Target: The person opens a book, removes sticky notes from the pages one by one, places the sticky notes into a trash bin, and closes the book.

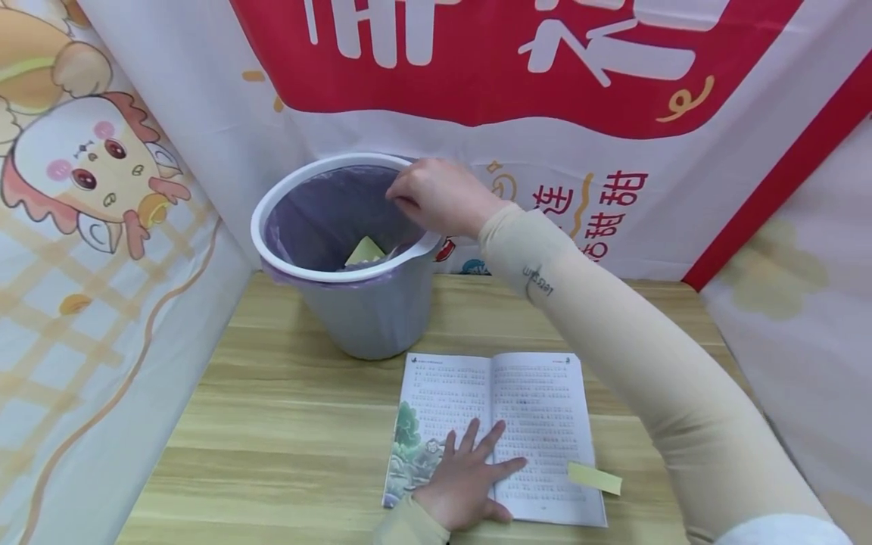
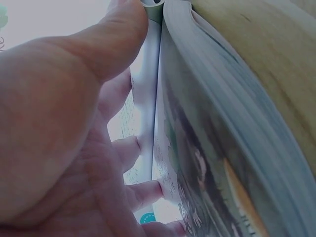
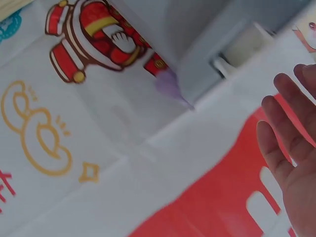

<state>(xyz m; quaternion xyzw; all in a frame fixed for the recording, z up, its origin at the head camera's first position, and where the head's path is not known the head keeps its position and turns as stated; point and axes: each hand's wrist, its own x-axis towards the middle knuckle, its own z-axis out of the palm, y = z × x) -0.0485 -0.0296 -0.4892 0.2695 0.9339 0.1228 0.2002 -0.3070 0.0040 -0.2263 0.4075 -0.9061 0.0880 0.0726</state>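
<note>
My left hand [image 1: 466, 481] rests with fingers spread on an open book [image 1: 538, 393], across its lower middle near the fold. In the left wrist view, the thumb and fingers lie along the book's pages [image 2: 217, 98]. A yellow sticky note [image 1: 594, 478] sticks out past the book's right edge. Over the right side of a grey bin [image 1: 368, 322], my right hand [image 1: 443, 197] hangs with its fingers bent downward. From the right wrist, these fingers [image 3: 284, 106] look loosely extended, with nothing between them. Yellow paper [image 1: 366, 250] lies inside the bin's purple liner [image 1: 309, 208].
Book and bin stand on a wood-grain table [image 1: 272, 439]. A printed red and white cloth [image 1: 477, 83] hangs right behind the bin. To the left is a cartoon-patterned cloth [image 1: 75, 265], and another pale cloth [image 1: 804, 303] closes the right side.
</note>
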